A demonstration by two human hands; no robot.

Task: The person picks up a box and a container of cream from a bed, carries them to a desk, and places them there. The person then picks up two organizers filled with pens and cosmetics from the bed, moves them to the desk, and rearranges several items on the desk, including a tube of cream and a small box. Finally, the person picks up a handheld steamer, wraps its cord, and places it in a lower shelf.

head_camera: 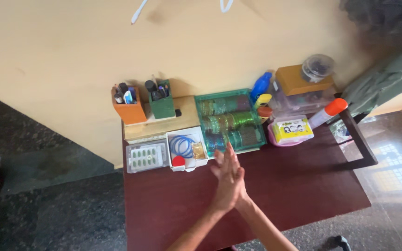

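My left hand and my right hand are pressed together palm to palm above the dark red table, fingers straight and pointing away from me. Neither hand holds anything. The fingertips are just in front of a green clear box filled with rows of green bangles. To the left of the fingertips sits a white tray with blue rings and a small red cap.
An orange pen holder and a green pen holder stand on a wooden block at the back. A clear case of green pieces lies at the left. A yellow box, a blue bottle and an orange-capped tube stand at the right.
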